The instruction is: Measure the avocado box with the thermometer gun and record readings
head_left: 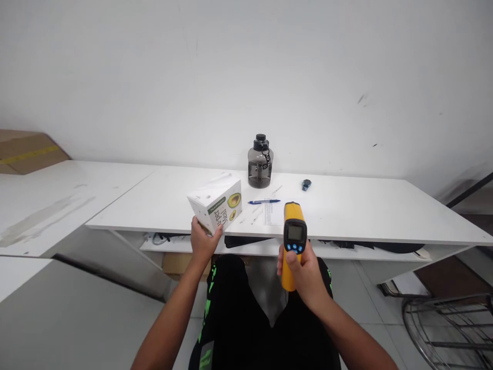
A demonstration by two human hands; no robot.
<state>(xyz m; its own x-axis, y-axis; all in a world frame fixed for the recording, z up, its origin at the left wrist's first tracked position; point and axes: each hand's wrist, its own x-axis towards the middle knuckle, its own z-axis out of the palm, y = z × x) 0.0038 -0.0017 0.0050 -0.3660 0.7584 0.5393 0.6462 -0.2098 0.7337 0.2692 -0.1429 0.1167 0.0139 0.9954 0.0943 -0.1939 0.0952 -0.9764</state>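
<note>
Black pants (239, 329): closest to the cam, bright green print down the sides
Right hand (302, 270): wrapped around a yellow infrared thermometer (295, 233), screen facing me, thumb by the blue buttons, near the front edge of the white desk (358, 210)
Left hand (204, 242): clamped on a white avocado-print box (215, 203), tilted
Hands: well apart
On the desk: blue pen (264, 202), smoky water jug (260, 164), watch (306, 184) to the right

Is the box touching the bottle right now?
Apart: the head view shows a strip of white table between the box and the bottle.
</note>
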